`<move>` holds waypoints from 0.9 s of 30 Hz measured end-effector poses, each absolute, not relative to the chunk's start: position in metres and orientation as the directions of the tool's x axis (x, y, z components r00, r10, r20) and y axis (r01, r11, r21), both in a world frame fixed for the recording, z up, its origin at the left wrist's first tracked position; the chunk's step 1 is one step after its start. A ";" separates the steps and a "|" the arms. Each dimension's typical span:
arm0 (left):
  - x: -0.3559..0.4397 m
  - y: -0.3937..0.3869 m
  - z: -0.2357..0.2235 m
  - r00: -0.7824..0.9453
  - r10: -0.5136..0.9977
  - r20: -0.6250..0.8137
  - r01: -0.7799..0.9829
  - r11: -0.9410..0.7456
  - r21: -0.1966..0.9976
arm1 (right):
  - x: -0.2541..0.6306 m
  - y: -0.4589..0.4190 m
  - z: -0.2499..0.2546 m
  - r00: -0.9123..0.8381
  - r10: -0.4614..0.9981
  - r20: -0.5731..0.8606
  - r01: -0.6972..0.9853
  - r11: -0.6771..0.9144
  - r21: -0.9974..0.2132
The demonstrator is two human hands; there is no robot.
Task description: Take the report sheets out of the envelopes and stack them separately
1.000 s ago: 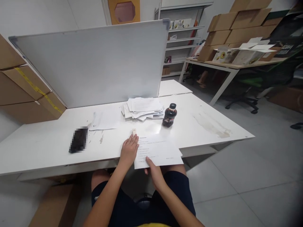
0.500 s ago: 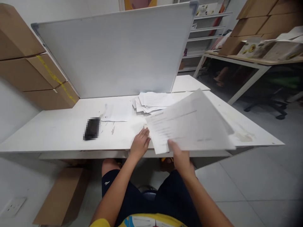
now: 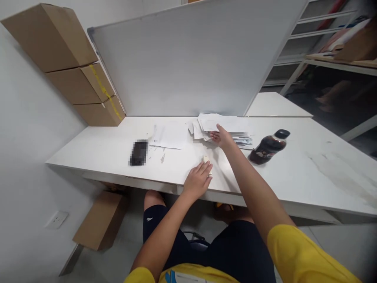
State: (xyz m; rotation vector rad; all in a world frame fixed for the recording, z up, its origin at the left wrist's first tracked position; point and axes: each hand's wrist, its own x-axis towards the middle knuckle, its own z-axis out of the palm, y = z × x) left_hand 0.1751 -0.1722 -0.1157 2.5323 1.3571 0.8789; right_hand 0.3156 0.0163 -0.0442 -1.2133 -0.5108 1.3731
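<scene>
A person's left hand (image 3: 197, 181) lies flat, fingers extended over a small pale object (image 3: 205, 159) on a white desk (image 3: 118, 151), as the right hand (image 3: 219, 136), fingers partly open, reaches the paper stack (image 3: 225, 125) near a cola bottle (image 3: 268, 147).

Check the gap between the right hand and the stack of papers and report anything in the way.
Nothing visible stands in the way: the right hand is at the front edge of the stack of papers. The dark bottle is off to the right, beyond the forearm.
</scene>
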 end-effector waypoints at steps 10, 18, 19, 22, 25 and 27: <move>0.088 -0.074 -0.088 -0.026 0.963 0.269 0.918 -0.084 0.388 | 0.352 -0.084 -0.101 0.195 0.975 -0.104 -0.237 -0.056 -0.970; 0.069 -0.041 -0.091 -0.412 0.886 0.211 0.903 0.367 0.224 | 0.349 -0.087 -0.105 0.139 0.990 -0.033 -0.176 -0.008 -0.984; 0.068 -0.042 -0.091 -0.395 0.888 0.236 0.913 0.350 0.211 | 0.348 -0.086 -0.106 0.135 0.990 -0.033 -0.167 -0.010 -0.986; 0.061 -0.044 -0.090 -0.368 0.876 0.311 0.925 0.313 0.214 | 0.348 -0.086 -0.106 0.151 0.988 -0.029 -0.151 -0.006 -0.989; 0.049 -0.041 -0.088 -0.457 0.821 0.342 0.886 0.387 0.256 | 0.348 -0.087 -0.106 0.154 0.988 -0.021 -0.134 0.000 -0.991; 0.044 -0.039 -0.087 -0.512 0.791 0.334 0.856 0.438 0.275 | 0.348 -0.087 -0.107 0.150 0.989 -0.019 -0.126 0.000 -0.992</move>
